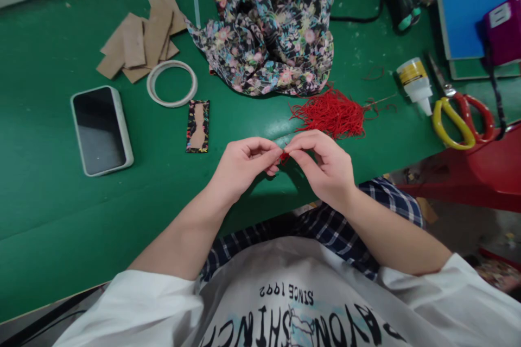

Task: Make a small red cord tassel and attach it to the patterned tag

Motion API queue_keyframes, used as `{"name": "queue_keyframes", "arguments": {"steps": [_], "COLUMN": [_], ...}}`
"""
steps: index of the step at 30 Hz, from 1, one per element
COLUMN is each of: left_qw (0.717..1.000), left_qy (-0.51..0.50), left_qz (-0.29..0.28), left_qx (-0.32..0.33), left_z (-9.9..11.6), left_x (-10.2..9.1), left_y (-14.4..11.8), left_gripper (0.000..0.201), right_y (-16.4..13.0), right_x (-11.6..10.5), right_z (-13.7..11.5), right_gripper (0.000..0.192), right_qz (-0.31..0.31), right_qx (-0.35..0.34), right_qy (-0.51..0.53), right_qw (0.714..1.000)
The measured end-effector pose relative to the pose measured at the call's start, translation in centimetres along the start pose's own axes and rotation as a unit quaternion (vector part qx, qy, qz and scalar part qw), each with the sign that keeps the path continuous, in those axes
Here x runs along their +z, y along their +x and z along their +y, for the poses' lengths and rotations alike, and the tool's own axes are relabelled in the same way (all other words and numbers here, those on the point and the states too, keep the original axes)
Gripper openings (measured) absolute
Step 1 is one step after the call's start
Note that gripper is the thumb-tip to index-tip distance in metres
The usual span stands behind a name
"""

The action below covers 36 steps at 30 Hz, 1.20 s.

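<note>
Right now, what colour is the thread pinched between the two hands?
Red, like the loose thread pile behind. Head view shows it at the fingertips of the left hand and right hand.

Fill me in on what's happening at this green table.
A person seated at the green table pinches a small bit of red thread between the left hand and right hand, fingertips meeting just above the table edge. A loose pile of red threads lies right behind the hands, with crumpled floral fabric beyond it. A phone, tape ring, cardboard pieces, glue bottle and scissors lie untouched.
</note>
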<state>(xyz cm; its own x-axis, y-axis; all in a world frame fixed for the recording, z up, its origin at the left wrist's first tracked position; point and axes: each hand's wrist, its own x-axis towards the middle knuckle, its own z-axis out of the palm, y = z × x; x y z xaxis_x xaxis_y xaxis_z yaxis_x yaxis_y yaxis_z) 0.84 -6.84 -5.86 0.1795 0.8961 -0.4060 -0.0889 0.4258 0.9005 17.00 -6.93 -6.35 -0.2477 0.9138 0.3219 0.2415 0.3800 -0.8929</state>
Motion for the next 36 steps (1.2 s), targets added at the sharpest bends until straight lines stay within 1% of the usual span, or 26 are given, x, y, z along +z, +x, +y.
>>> {"name": "queue_keyframes", "arguments": {"steps": [5,9,13,15,18,20,23,28,32,36], "left_qw": [0.999,0.998,0.997,0.997,0.996,0.995,0.995,0.997,0.996,0.997], "left_qy": [-0.003,-0.03,-0.048,-0.038,-0.003,0.02,0.034,0.049,0.061,0.05], "left_qz": [-0.016,-0.037,-0.036,-0.041,-0.061,-0.076,-0.083,-0.067,-0.064,-0.066], "left_qx": [-0.034,-0.044,-0.05,-0.053,-0.06,-0.056,-0.033,-0.006,-0.001,-0.002], "left_z": [-0.05,-0.07,0.1,0.21,0.28,0.21,0.02,-0.04,0.11,0.24], "left_x": [-0.1,-0.11,-0.05,-0.06,-0.19,-0.31,-0.44,-0.34,-0.23,-0.18], "left_y": [0.03,0.04,-0.02,-0.09,-0.18,-0.18,-0.11,-0.01,-0.04,-0.12], "left_gripper": [0.02,0.02,0.023,0.027,0.03,0.028,0.024,0.024,0.023,0.021], "right_y": [-0.12,-0.22,-0.23,-0.21,-0.2,-0.22,-0.23,-0.16,-0.13,-0.19], "right_x": [0.11,0.18,0.18,0.16,0.15,0.16,0.19,0.2,0.16,0.14], "right_z": [0.24,0.28,0.17,0.12,0.13,0.19,0.27,0.21,0.12,0.13], "right_gripper": [0.012,0.011,0.01,0.01,0.01,0.01,0.01,0.009,0.008,0.009], "right_qz": [-0.002,0.012,0.028,0.031,0.036,0.038,0.04,0.046,0.048,0.049], "right_qx": [0.012,0.031,0.043,0.047,0.051,0.054,0.056,0.056,0.063,0.07], "right_qy": [0.007,0.001,-0.003,-0.005,-0.01,-0.01,-0.002,0.002,0.004,0.011], "right_qw": [1.0,0.999,0.999,0.998,0.998,0.998,0.998,0.997,0.997,0.996]}}
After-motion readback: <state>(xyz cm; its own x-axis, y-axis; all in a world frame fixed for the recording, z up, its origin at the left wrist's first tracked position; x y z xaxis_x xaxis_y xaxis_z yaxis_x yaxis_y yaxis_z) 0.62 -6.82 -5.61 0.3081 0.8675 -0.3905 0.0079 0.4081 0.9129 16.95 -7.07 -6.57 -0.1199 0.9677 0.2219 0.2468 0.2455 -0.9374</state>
